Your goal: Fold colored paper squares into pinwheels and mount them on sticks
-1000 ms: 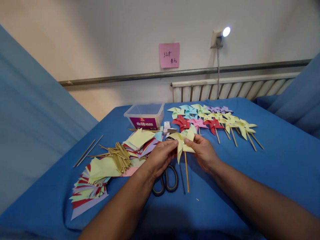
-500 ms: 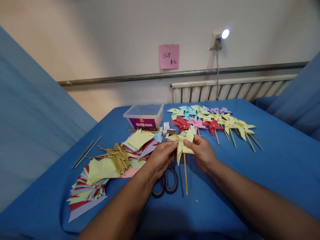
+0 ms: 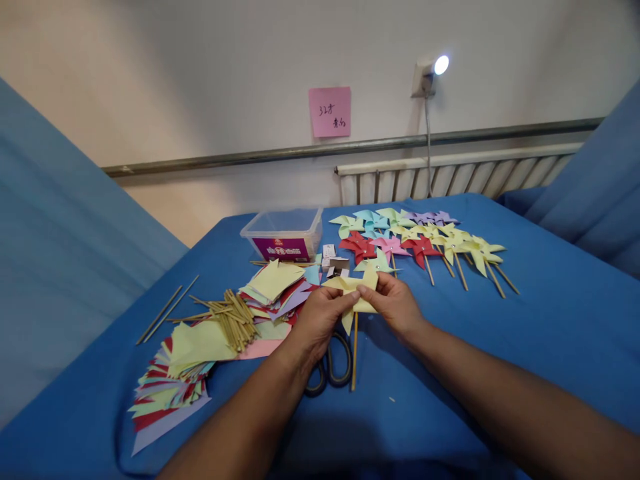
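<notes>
Both hands hold a pale yellow paper pinwheel in front of me, its wooden stick hanging down toward the table. My left hand grips the pinwheel from the left, and my right hand from the right. The two thumbs meet over its middle and cover the centre. Just behind it lies a pale green pinwheel, partly hidden. Black-handled scissors rest below my left hand, which hides part of them. Small open boxes stand behind my hands.
A clear plastic box with a purple label stands at the back. Left lie wooden sticks and cut paper sheets in several colours. Finished pinwheels, such as a red one, lie in rows at the back right on the blue cloth.
My thumbs have come together over the pinwheel's centre, covering the pin head seen before. The pinwheel is a little lower and further left, and the whole view has shifted slightly.
</notes>
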`<state>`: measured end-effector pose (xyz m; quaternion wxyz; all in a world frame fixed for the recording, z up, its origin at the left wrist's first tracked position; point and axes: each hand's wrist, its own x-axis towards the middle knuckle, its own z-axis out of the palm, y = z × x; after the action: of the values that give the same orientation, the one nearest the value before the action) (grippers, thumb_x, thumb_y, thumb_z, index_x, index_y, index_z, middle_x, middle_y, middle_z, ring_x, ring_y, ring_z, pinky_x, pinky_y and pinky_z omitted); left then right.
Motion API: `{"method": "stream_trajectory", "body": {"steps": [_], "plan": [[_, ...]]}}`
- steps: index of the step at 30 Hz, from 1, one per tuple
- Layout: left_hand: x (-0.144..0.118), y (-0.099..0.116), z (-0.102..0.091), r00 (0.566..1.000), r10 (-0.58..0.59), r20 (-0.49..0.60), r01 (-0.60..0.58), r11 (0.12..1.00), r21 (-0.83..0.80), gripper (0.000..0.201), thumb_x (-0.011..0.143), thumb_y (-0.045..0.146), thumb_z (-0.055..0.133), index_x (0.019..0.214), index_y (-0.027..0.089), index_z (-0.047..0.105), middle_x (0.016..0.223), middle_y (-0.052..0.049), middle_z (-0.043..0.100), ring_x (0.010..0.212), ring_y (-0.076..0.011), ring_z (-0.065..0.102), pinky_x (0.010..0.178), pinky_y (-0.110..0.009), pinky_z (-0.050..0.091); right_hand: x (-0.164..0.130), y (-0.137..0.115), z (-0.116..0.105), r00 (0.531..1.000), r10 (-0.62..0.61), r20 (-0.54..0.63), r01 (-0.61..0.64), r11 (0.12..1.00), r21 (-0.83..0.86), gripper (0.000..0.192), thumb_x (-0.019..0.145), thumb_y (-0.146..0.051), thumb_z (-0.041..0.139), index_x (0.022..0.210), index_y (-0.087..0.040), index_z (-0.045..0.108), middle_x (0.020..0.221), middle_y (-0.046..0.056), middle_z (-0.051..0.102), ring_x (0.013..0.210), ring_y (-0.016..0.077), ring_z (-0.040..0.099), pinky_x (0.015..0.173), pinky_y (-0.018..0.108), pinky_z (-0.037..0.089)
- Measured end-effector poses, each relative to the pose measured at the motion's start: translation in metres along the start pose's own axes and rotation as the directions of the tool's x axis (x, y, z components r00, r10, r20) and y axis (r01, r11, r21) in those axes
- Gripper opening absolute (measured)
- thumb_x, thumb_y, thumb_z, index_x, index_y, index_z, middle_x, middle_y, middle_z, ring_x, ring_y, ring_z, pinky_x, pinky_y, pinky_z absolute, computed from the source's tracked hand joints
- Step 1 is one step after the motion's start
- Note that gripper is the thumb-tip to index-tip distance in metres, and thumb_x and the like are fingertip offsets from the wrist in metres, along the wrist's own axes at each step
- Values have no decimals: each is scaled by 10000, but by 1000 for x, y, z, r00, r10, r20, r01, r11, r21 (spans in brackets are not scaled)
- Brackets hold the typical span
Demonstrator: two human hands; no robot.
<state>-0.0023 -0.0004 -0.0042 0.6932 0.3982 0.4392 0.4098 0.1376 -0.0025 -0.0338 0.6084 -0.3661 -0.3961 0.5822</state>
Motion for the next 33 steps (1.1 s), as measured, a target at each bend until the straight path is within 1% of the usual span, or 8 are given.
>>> {"method": "stream_trajectory", "body": {"steps": [4,7,9,12,16,20,28,33], "plan": [[1,9,-2,999,30,-40,-31,999,-10,288,621,297,832,769,85,706,686,-81,703,576,-165,628,597,-272,485,-2,2,1,1000,19,-23,-19,1000,-19,389,703,-546,749,802,-184,651,675,-20,645,568,121,562,541,247,431],[3,19,-7,992,86,-93,-91,994,-59,286,615,239,819,827,82,711,745,-90,727,591,-167,640,609,-268,496,-5,2,2,995,102,-19,-102,994,29,461,758,-624,661,850,-172,644,691,5,664,500,100,540,463,225,371],[4,24,-11,983,117,-142,-129,988,-81,273,614,210,816,830,84,706,769,-90,731,608,-165,644,618,-265,504,-8,2,5,981,185,60,-188,981,43,503,773,-655,620,861,-160,639,729,42,696,484,95,550,445,216,357],[7,26,-15,966,150,-208,-175,979,-107,235,612,181,816,791,88,696,743,-79,722,635,-157,645,640,-253,512,-13,3,11,937,278,211,-281,960,-13,528,775,-677,591,848,-155,628,754,61,710,473,94,567,434,208,353],[6,25,-14,966,116,-230,-142,984,-103,225,604,214,829,714,95,673,632,-45,680,547,-131,601,553,-234,476,-18,6,17,910,283,304,-259,959,-116,422,698,-560,726,820,-184,578,712,14,704,461,83,558,435,197,339],[3,26,-10,968,136,-212,-161,981,-108,242,584,203,832,753,91,700,663,-49,698,575,-138,617,578,-235,487,-17,6,20,918,288,272,-259,956,-138,389,631,-445,790,792,-202,532,606,-34,670,421,80,520,416,193,312],[1,25,-5,958,189,-215,-218,969,-116,246,574,200,834,747,80,707,727,-79,723,631,-159,642,644,-252,499,-17,8,21,943,251,218,-217,961,-172,321,640,-403,771,711,-212,523,536,-49,645,398,81,512,407,197,315],[2,21,-5,974,145,-175,-167,979,-116,295,592,243,839,796,82,698,739,-69,715,620,-150,627,634,-258,484,-18,7,21,950,250,188,-209,954,-215,317,655,-421,751,682,-213,512,527,-41,644,383,82,501,391,198,306]]}}
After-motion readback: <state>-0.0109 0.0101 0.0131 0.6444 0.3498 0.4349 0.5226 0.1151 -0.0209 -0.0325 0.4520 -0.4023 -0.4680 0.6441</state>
